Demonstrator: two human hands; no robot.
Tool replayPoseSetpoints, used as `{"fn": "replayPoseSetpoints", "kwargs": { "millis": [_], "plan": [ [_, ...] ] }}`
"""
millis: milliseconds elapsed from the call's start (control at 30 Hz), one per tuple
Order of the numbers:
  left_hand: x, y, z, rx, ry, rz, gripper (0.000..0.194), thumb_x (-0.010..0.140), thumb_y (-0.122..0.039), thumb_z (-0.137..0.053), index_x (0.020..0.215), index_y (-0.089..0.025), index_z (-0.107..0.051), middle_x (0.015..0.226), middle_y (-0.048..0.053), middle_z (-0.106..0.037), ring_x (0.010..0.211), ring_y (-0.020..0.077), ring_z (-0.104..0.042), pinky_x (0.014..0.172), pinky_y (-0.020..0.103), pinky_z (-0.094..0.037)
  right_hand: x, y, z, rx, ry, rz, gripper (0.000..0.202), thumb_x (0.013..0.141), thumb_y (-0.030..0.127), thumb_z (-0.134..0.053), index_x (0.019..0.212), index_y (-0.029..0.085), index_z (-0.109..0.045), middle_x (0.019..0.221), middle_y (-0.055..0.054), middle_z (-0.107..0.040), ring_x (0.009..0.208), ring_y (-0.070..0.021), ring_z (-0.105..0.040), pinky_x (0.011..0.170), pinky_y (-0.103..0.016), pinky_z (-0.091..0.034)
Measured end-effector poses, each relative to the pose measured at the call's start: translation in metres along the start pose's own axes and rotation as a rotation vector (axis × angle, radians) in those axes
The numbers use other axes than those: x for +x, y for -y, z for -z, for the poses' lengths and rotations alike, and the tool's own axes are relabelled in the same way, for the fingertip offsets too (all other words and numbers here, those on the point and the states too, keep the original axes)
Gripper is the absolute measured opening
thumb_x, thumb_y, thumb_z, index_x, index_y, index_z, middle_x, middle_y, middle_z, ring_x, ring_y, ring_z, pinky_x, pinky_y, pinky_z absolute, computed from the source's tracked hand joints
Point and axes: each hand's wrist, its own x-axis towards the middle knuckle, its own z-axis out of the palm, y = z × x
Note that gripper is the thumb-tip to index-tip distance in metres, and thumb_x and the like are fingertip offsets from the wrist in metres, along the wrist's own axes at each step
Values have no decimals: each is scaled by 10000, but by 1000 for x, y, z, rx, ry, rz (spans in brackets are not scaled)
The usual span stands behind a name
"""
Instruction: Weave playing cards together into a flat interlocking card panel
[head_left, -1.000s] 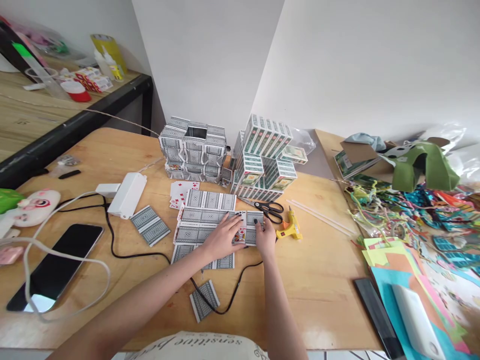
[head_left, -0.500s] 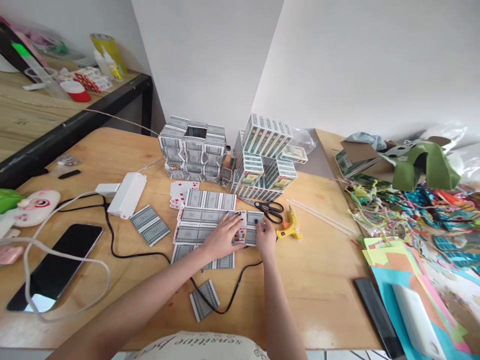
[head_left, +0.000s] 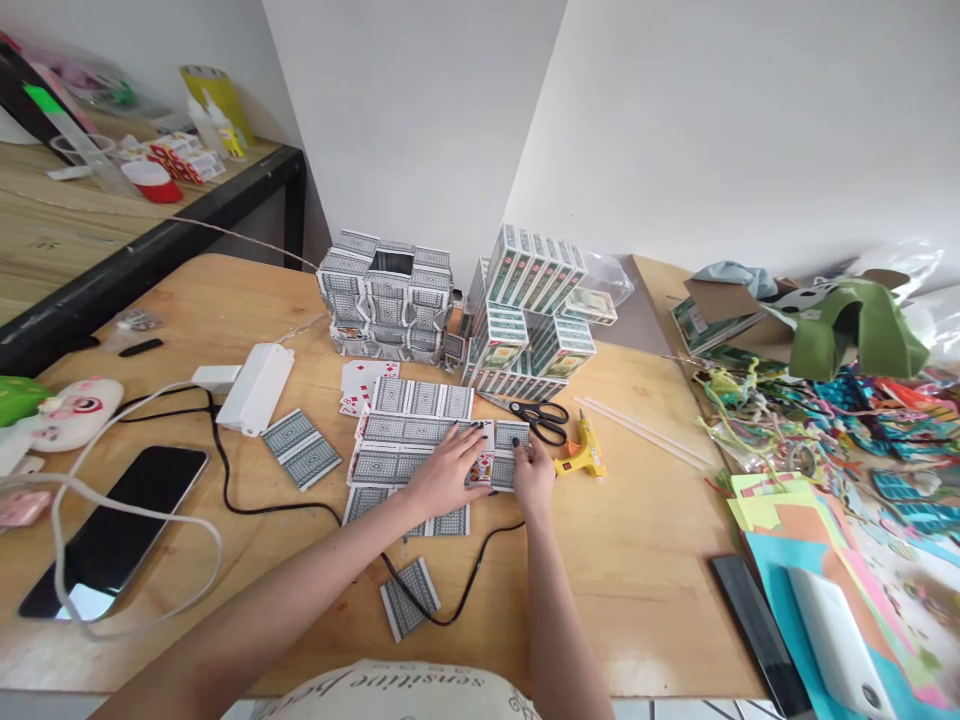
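Note:
Rows of grey-backed playing cards (head_left: 405,431) lie joined in panels at the middle of the table. My left hand (head_left: 450,473) rests over their right part, fingers spread on a face-up card (head_left: 482,466). At the right end, my right hand (head_left: 533,475) pinches the edge of a grey-backed card piece (head_left: 506,458), thumb on top. Behind the panels stands a hollow structure of folded cards (head_left: 386,305). A yellow glue gun (head_left: 585,450) and black scissors (head_left: 547,420) lie just right of my right hand.
Stacked card boxes (head_left: 525,320) stand at the back. On the left are a phone (head_left: 112,530), a white power strip (head_left: 257,388) and cables. Two clear sticks (head_left: 645,434), coloured paper (head_left: 810,560) and a white power bank (head_left: 840,640) lie on the right.

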Motion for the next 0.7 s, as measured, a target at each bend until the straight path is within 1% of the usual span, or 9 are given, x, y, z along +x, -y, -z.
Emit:
{"fn": "replayPoseSetpoints", "kwargs": {
  "millis": [100,167,333,500,700],
  "plan": [
    [0,0,0,7,13,4,653,762,-507,-559,1282,-136,-425,1375,153,-422,1307,262,-325,1103,484,-216,-2,0,-1,29,-2,-10,370,734,307,-488,1028,131,-629,918,-94,-703,804,-223,-634,712,-309,-475],
    [0,0,1,4,15,2,648,762,-504,-561,1284,-146,-425,1380,145,-418,1312,263,-317,1102,489,-216,-3,0,-1,36,-19,-16,387,736,302,-480,1047,127,-631,933,-96,-702,817,-224,-633,720,-311,-475],
    [0,0,1,4,19,-6,627,765,-500,-556,1284,-173,-427,1388,133,-409,1314,269,-310,1094,508,-217,-7,2,-1,-25,-71,-3,395,739,302,-467,1055,153,-653,955,-82,-705,845,-231,-627,741,-319,-470],
    [0,0,1,19,23,-11,640,764,-508,-555,1283,-156,-427,1391,146,-400,1313,271,-311,1091,506,-227,-4,1,0,-33,-44,-26,397,723,309,-480,1031,143,-668,916,-83,-715,828,-251,-635,727,-325,-476],
    [0,0,1,38,33,-16,647,768,-528,-542,1285,-156,-426,1395,141,-396,1317,270,-304,1096,500,-221,-1,0,2,-8,-7,-41,361,704,302,-488,956,135,-685,849,-72,-717,774,-245,-632,698,-322,-475]
  ]
}}
